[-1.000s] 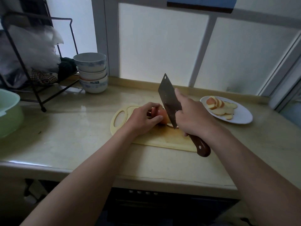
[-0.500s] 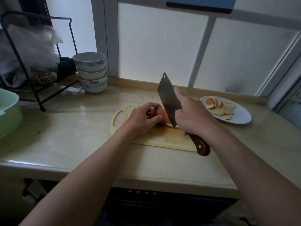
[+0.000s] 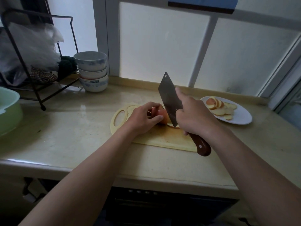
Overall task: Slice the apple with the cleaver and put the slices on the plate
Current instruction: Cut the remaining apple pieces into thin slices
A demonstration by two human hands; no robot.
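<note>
A piece of red apple [image 3: 161, 115] stands on the pale yellow cutting board [image 3: 156, 137]. My left hand [image 3: 143, 118] grips it from the left with curled fingers and thumb. My right hand [image 3: 193, 119] holds the cleaver [image 3: 169, 100] by its brown wooden handle, index finger laid along the blade. The blade's edge is down against the apple's right side, tip tilted up and away. A thin cut slice [image 3: 173, 126] lies flat on the board under the blade. To the right, a white plate [image 3: 241, 116] carries several apple slices [image 3: 218, 106].
Stacked bowls [image 3: 92, 72] stand at the back left beside a black wire rack [image 3: 29, 62] holding bags. A green basin [image 3: 9, 110] sits at the far left. The counter edge [image 3: 146, 175] runs across the front, with a window ledge behind the board.
The cleaver and both hands have stayed almost in place on the apple; the blade has shifted only slightly.
</note>
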